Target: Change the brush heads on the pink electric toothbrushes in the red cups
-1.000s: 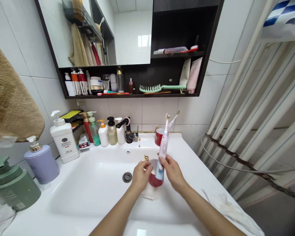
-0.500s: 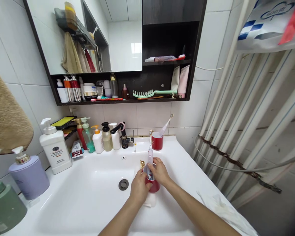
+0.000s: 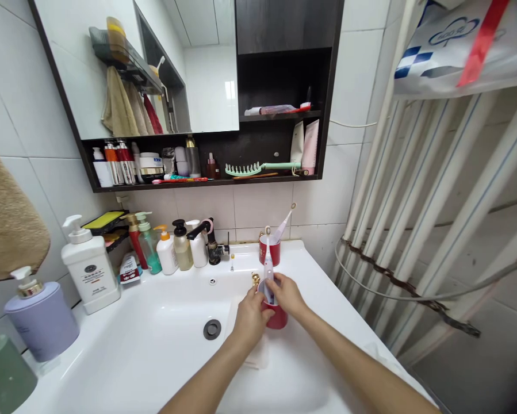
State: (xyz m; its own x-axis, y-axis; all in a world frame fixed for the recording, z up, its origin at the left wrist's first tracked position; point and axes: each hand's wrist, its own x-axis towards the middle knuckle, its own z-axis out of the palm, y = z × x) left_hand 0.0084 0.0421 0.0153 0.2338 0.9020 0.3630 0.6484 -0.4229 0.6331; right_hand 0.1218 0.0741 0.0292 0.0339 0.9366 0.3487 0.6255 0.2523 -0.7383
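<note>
My left hand (image 3: 250, 316) is wrapped round the left side of a red cup (image 3: 278, 317) over the right part of the sink. An electric toothbrush (image 3: 268, 265) with a pale pink handle stands in this cup, its round head upward. The fingers of my right hand (image 3: 287, 294) pinch the toothbrush handle just at the cup's rim. A gold handle (image 3: 255, 279) sticks out on the cup's far left side. Behind it, a second red cup (image 3: 270, 253) on the sink's back ledge holds another electric toothbrush (image 3: 283, 225), leaning right.
The white sink (image 3: 154, 356) has a dark drain (image 3: 212, 329) left of my hands. A black faucet (image 3: 215, 244) and several pump bottles (image 3: 183, 247) line the back ledge. A dark cabinet (image 3: 284, 52) hangs above; white pipes (image 3: 417, 190) run along the right.
My hands have moved slightly up and right with the red cup and toothbrush, away from the white cloth-like piece below. The view has shifted a little.
</note>
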